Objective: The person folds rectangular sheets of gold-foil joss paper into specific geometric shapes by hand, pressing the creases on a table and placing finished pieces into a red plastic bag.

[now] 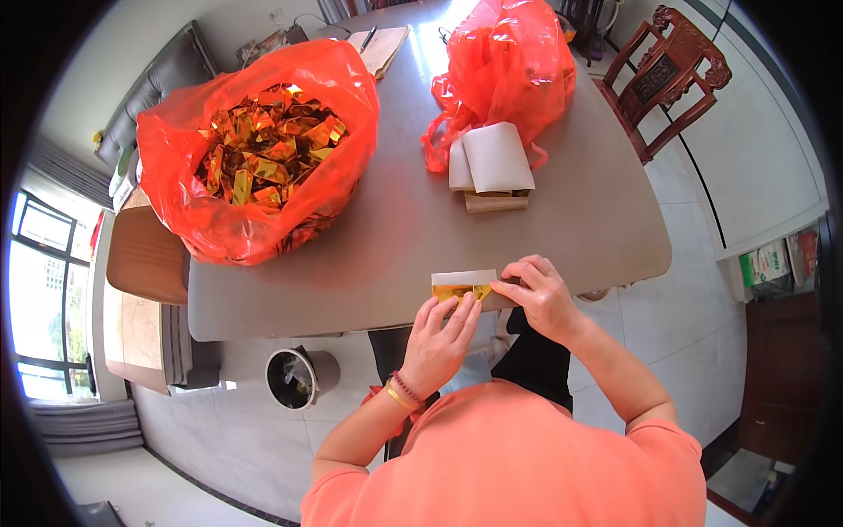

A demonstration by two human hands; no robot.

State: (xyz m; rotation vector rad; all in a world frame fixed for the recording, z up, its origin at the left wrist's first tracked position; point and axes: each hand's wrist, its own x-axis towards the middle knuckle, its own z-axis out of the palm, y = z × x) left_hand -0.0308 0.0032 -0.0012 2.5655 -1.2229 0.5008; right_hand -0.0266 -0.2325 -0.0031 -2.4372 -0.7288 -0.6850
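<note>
At the table's near edge lies a sheet of gold foil paper with a white strip (pixel 463 278) along its far side. My left hand (pixel 442 337) rests its fingertips on the sheet's near part. The fingers of my right hand (pixel 537 293) touch its right end, where the foil is bent over at the corner. Beyond my hands sits a stack of paper sheets (pixel 497 158), white on top, with gold showing beneath. A red plastic bag (pixel 257 230) at the left holds many folded gold foil pieces (pixel 270 148).
Another red plastic bag (pixel 507 66) is on the grey table (pixel 395 217) behind the stack. A pen (pixel 369 38) lies on a notebook (pixel 388 49) at the far side. A bin (pixel 323 375) stands on the floor, a carved wooden chair (pixel 658 79) at the right.
</note>
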